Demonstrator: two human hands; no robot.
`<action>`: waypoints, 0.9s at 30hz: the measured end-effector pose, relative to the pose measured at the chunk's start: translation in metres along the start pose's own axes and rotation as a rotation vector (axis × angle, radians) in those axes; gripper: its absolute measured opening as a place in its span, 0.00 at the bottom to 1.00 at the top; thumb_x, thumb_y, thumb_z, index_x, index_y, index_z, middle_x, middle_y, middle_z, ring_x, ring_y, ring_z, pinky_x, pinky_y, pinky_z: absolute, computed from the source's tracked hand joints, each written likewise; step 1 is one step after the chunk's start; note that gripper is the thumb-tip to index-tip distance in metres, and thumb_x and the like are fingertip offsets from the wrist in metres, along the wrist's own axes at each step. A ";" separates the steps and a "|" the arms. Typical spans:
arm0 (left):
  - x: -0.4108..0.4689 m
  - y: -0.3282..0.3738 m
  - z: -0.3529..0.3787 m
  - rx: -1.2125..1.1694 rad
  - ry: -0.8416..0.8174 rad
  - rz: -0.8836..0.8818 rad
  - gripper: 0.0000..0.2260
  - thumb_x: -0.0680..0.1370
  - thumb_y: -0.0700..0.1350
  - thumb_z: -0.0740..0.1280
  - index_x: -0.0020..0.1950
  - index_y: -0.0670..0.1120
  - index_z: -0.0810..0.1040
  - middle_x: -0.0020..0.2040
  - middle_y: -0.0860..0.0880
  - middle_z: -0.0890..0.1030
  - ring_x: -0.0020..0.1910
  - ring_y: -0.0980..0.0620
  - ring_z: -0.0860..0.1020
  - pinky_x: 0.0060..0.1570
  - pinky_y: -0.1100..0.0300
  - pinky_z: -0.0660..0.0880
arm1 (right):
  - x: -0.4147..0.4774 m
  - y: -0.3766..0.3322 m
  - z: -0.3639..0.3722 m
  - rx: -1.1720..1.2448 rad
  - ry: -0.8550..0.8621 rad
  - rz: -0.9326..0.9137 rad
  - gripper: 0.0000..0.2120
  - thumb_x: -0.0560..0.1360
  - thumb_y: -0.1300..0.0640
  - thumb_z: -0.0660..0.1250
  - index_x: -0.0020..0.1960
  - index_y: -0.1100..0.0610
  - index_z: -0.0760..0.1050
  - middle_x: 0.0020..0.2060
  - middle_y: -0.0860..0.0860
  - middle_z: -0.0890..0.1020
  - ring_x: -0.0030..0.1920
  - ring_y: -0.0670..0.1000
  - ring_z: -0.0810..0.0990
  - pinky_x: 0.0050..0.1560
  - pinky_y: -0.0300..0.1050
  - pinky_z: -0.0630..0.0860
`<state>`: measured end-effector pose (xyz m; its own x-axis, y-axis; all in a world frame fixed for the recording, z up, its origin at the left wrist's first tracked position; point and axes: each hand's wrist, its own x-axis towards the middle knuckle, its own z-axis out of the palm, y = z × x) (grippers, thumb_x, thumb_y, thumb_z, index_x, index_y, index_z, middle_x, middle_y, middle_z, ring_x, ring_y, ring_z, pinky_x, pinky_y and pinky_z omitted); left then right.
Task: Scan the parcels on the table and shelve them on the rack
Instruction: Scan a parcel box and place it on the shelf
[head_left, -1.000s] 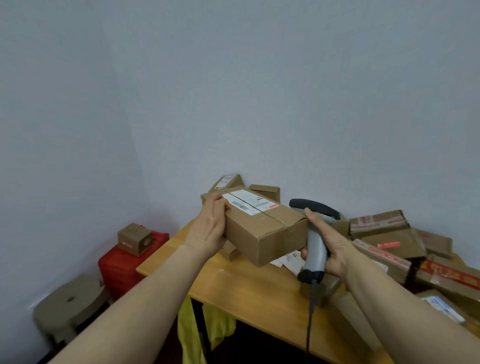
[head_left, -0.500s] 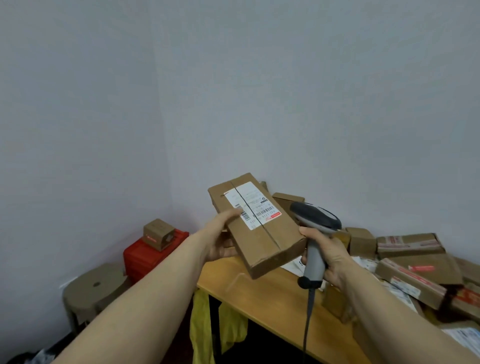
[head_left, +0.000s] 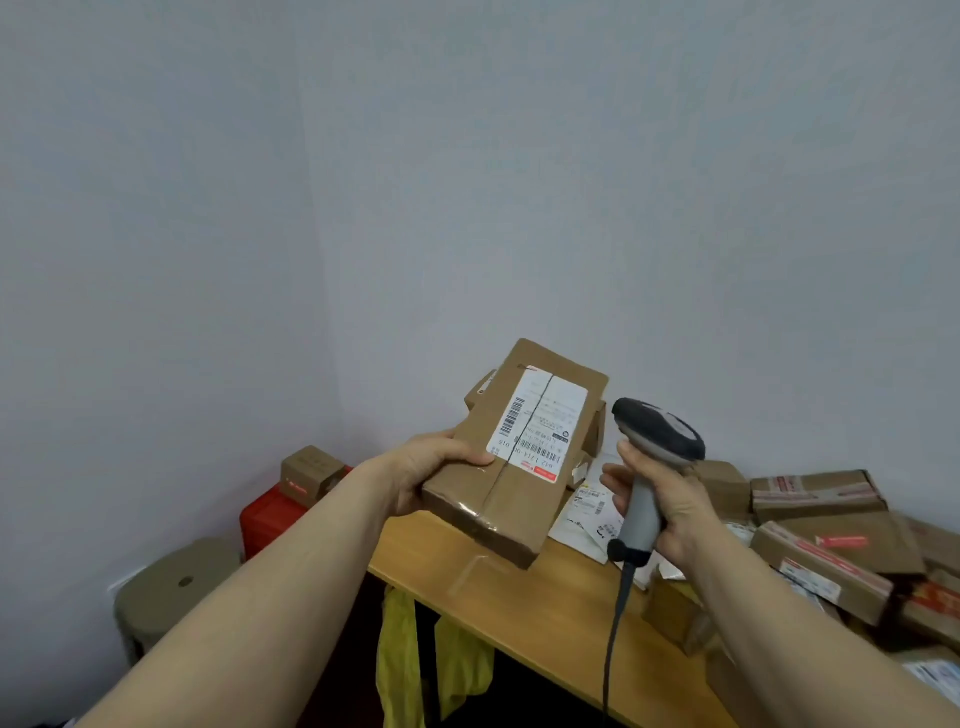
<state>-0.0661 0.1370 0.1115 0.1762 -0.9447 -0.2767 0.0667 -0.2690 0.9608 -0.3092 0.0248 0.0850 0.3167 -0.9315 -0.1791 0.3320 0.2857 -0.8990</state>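
Cardboard parcel (head_left: 498, 499), shipping label (head_left: 537, 421) up, held over the corner of the wooden table (head_left: 519, 613) by your left hand (head_left: 431, 467) gripping one side only (right hand (head_left: 670, 504) curled round the barcode scanner (head_left: 660, 428) beside it): may slip free, or the angled label may misread.

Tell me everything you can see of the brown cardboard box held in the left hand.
The oblong brown cardboard box is sealed with clear tape along its centre seam and over the near end. A white shipping label with barcodes covers much of its upper face. The left hand holds its left side, thumb on top. It is tilted, label toward the camera, above the wooden table near its corner.
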 end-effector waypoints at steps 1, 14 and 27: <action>0.000 0.000 0.001 0.019 -0.024 -0.003 0.30 0.61 0.45 0.78 0.63 0.48 0.76 0.55 0.44 0.84 0.49 0.47 0.82 0.45 0.53 0.79 | 0.001 -0.001 -0.001 0.039 0.012 0.008 0.24 0.65 0.56 0.78 0.57 0.61 0.77 0.46 0.61 0.84 0.44 0.57 0.84 0.37 0.46 0.82; 0.005 0.000 0.026 0.057 -0.105 -0.033 0.27 0.64 0.49 0.77 0.62 0.58 0.76 0.59 0.45 0.80 0.54 0.46 0.80 0.44 0.53 0.80 | 0.002 0.016 0.010 0.308 0.019 0.017 0.17 0.62 0.61 0.78 0.48 0.58 0.76 0.50 0.61 0.84 0.49 0.59 0.84 0.54 0.58 0.79; 0.012 -0.038 0.057 -0.291 0.126 -0.074 0.37 0.55 0.46 0.83 0.61 0.42 0.76 0.56 0.40 0.81 0.53 0.43 0.81 0.41 0.46 0.81 | 0.021 0.017 0.009 0.392 0.250 -0.006 0.26 0.64 0.62 0.79 0.60 0.61 0.74 0.50 0.58 0.84 0.46 0.55 0.84 0.37 0.47 0.81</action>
<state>-0.1226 0.1253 0.0731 0.2790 -0.8893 -0.3624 0.3583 -0.2537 0.8985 -0.2893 0.0121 0.0693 0.1057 -0.9453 -0.3085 0.6591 0.2989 -0.6901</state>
